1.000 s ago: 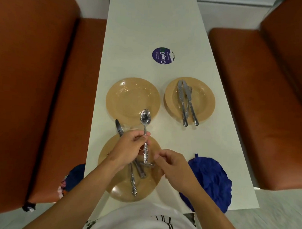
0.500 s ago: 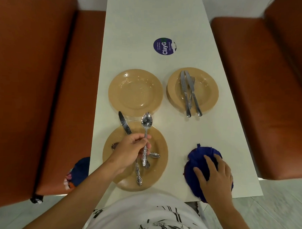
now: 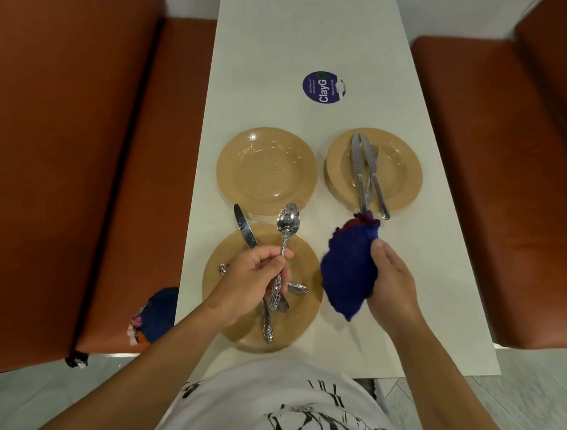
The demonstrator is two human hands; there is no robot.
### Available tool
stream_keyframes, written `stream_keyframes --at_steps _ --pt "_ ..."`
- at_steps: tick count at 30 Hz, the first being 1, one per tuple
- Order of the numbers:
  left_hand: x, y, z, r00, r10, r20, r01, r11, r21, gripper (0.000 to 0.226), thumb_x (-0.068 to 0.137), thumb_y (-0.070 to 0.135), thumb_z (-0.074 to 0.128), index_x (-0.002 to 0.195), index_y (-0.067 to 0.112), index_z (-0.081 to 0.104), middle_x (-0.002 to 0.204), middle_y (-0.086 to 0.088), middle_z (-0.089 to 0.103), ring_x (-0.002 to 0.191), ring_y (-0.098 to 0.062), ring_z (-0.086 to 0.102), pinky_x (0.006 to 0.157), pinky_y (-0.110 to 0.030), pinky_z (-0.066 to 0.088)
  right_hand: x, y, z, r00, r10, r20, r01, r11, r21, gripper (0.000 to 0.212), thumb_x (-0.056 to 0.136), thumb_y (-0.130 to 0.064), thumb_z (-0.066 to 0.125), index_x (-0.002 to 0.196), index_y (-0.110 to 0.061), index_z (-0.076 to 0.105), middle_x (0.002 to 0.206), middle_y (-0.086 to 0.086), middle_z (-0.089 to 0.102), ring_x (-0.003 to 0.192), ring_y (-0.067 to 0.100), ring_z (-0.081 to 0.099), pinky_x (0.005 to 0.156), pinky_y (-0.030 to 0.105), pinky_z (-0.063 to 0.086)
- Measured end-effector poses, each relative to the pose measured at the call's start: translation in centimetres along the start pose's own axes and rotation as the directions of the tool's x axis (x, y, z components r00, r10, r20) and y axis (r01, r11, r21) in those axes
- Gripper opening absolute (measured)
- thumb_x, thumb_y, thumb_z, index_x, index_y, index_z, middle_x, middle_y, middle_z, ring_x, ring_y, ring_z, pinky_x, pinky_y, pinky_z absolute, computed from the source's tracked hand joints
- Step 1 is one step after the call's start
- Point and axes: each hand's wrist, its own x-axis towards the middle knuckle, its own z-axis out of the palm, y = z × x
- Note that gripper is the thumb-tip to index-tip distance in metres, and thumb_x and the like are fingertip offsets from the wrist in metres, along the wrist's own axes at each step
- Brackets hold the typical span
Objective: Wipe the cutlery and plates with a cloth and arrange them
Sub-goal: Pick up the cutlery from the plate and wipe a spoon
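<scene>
- Your left hand [image 3: 254, 275] has its grip closed round the ornate handle of the silver spoon [image 3: 284, 234], bowl up and away from you, hovering over the near tan round plate [image 3: 305, 299].
- Your right hand [image 3: 390, 279] is holding the bunched blue cloth [image 3: 349, 268], lifted off the white bench [image 3: 314, 39], just beside the spoon but not touching it yet.
- Watch that spoon: you're pinching it low on the handle, so when the cloth rubs the bowl, it could twist in your fingers and drop onto the cutlery below.
- And there's a pile below: more ornate silver pieces [image 3: 268, 323] lie crossed on that near plate, and a silver knife [image 3: 244, 228] rests across its far rim with the blade past the edge. A dropped spoon or a knock from your wrist could flip that knife onto the bench.
- The cloth is loose, with a tail hanging at the bottom. It could drag across the near plate's edge as you bring it in.
- The far right tan plate [image 3: 402, 174] carries plain silver cutlery [image 3: 364, 172] whose handles reach over the near rim, close to the cloth's top corner; a wide sweep could snag them.
- The far left tan plate [image 3: 267, 172] holds nothing; it's well out of your way.
</scene>
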Motion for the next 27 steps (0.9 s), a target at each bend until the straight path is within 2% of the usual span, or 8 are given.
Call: stream_keyframes --at_steps 6,9,12,15,17,19,21,27 --pt "-0.4 1.0 0.1 0.999 0.037 0.000 -0.037 0.999 -0.038 0.021 0.108 0.014 0.052 0.118 0.017 0.071 0.076 0.001 0.068 0.061 -0.018 0.065 0.062 -0.035 0.051 1.1 -0.5 6.2 0.965 0.071 0.253 -0.135 0.960 0.246 0.046 0.111 -0.035 0.042 0.142 -0.005 0.058 0.137 0.021 0.067 0.132 0.040 0.061 0.113 0.055 0.047" --pt "-0.4 1.6 0.3 0.999 0.039 -0.010 -0.040 0.996 -0.084 0.021 0.108 0.011 0.051 0.115 0.010 0.070 0.072 -0.001 0.063 0.052 -0.018 0.059 0.051 -0.030 0.050 1.2 -0.4 7.7 0.914 0.096 0.394 -0.194 0.957 0.217 0.054 0.111 -0.042 0.037 0.144 -0.003 0.055 0.134 0.031 0.064 0.121 0.053 0.059 0.100 0.057 0.054" --pt "-0.4 1.8 0.1 0.997 0.045 -0.056 -0.050 0.994 -0.099 0.020 0.107 0.010 0.052 0.113 0.008 0.072 0.068 0.000 0.063 0.047 -0.018 0.056 0.047 -0.027 0.049 0.5 -0.6 8.4 0.862 0.102 0.497 -0.253 0.935 0.247 0.064 0.109 -0.057 0.026 0.141 -0.014 0.061 0.123 0.033 0.063 0.094 0.046 0.057 0.076 0.055 0.058" --pt "-0.4 1.6 -0.3 0.996 0.055 -0.070 -0.062 0.993 -0.099 0.020 0.107 0.009 0.053 0.111 0.009 0.072 0.067 0.002 0.064 0.046 -0.018 0.057 0.046 -0.027 0.051 0.6 -0.5 8.6 0.829 0.136 0.543 -0.328 0.904 0.274 0.073 0.108 -0.064 0.021 0.152 -0.011 0.045 0.114 0.035 0.060 0.080 0.040 0.055 0.074 0.056 0.054" --pt "-0.4 1.3 -0.4 0.997 0.054 -0.051 -0.059 0.993 -0.103 0.021 0.107 0.008 0.051 0.111 0.008 0.072 0.067 0.002 0.064 0.046 -0.018 0.058 0.047 -0.027 0.051 0.8 -0.5 8.7 0.828 0.149 0.541 -0.325 0.913 0.246 0.077 0.108 -0.063 0.025 0.152 -0.003 0.044 0.111 0.032 0.061 0.087 0.042 0.059 0.088 0.058 0.051" --pt "-0.4 0.9 -0.5 0.999 0.046 -0.011 -0.047 0.994 -0.098 0.023 0.109 0.009 0.048 0.111 0.010 0.070 0.068 0.003 0.062 0.048 -0.017 0.057 0.048 -0.025 0.050 1.1 -0.7 8.4 0.857 0.145 0.494 -0.305 0.916 0.261 0.069 0.109 -0.056 0.036 0.150 -0.003 0.048 0.131 0.030 0.062 0.110 0.045 0.064 0.108 0.058 0.047" --pt "-0.5 0.5 -0.5 0.999 0.031 0.034 -0.028 0.996 -0.090 0.024 0.109 0.010 0.046 0.112 0.012 0.069 0.068 0.005 0.060 0.051 -0.015 0.056 0.050 -0.025 0.050 1.4 -0.9 7.9 0.906 0.119 0.407 -0.228 0.946 0.230 0.059 0.108 -0.049 0.042 0.146 -0.006 0.055 0.144 0.025 0.060 0.132 0.042 0.060 0.115 0.053 0.045" --pt "-1.2 -0.4 0.3 0.991 -0.035 0.126 0.054 0.987 -0.150 0.022 0.110 0.010 0.045 0.113 0.008 0.066 0.070 0.000 0.063 0.056 -0.016 0.061 0.055 -0.027 0.055 1.2 -0.9 6.7 0.962 -0.025 0.271 0.042 0.997 -0.057 0.050 0.098 -0.052 0.060 0.128 -0.013 0.068 0.121 0.012 0.076 0.116 0.032 0.071 0.110 0.057 0.051"
